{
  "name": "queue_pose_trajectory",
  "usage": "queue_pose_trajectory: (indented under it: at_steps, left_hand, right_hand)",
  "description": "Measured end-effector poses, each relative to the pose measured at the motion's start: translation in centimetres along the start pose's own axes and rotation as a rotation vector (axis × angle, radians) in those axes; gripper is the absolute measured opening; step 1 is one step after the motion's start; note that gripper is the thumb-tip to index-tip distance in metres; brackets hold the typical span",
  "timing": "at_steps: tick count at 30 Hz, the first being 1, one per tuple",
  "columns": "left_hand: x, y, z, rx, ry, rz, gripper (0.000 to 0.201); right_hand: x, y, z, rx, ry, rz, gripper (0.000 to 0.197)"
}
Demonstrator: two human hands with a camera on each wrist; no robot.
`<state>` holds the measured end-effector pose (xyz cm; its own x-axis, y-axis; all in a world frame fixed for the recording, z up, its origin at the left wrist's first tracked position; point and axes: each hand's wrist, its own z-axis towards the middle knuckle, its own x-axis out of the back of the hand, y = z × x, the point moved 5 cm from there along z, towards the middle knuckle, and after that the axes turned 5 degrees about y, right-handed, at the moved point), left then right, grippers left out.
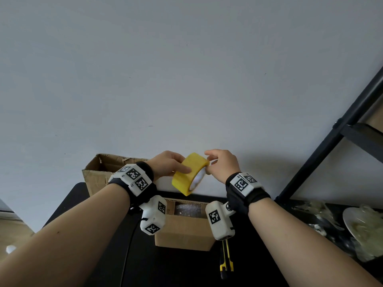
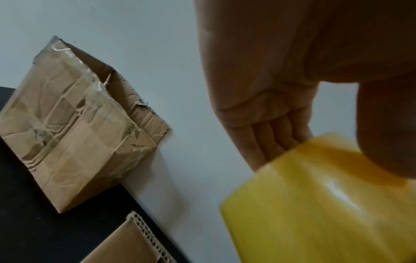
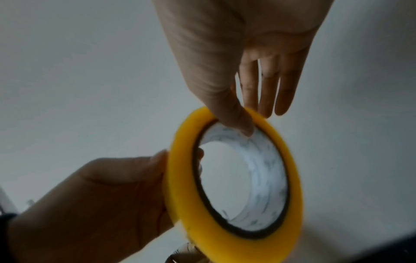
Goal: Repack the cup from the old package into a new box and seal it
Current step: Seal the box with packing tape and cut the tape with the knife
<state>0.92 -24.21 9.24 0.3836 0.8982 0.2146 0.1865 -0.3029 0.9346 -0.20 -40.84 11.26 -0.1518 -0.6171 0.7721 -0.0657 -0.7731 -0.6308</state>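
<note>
Up above the new box (image 1: 183, 230), both hands hold a yellow tape roll (image 1: 189, 174) with a white core. Left hand (image 1: 167, 164) grips its outer band; right hand (image 1: 222, 163) pinches the rim, thumb inside. Bubble wrap (image 1: 187, 209) shows in the box on the black counter (image 1: 103, 235).

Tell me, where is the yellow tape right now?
In the head view the yellow tape is held up between the left hand and right hand, above the open box on the table.

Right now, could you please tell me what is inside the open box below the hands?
Inside the new box, only clear bubble wrap shows through the top opening. Whether the cup sits within it cannot be seen; the wrap and the box walls cover everything beneath.
</note>
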Motion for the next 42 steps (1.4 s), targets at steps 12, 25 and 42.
queue_pose_trajectory:
  at_steps: [12, 25, 42]
  left_hand:
    - [0.5, 0.3, 0.5, -0.124, 0.303, 0.245, 0.025]
    - [-1.8, 1.1, -0.3, -0.286, 0.248, 0.481, 0.030]
    - [-2.1, 1.6, -0.6, -0.282, 0.306, 0.411, 0.032]
  right_hand:
    - [-0.2, -1.5, -0.8, 0.074, 0.012, -0.158, 0.031]
    - [1.2, -2.2, -1.1, 0.064, 0.052, -0.570, 0.014]
    - [1.4, 1.3, -1.6, -0.136, 0.041, 0.390, 0.015]
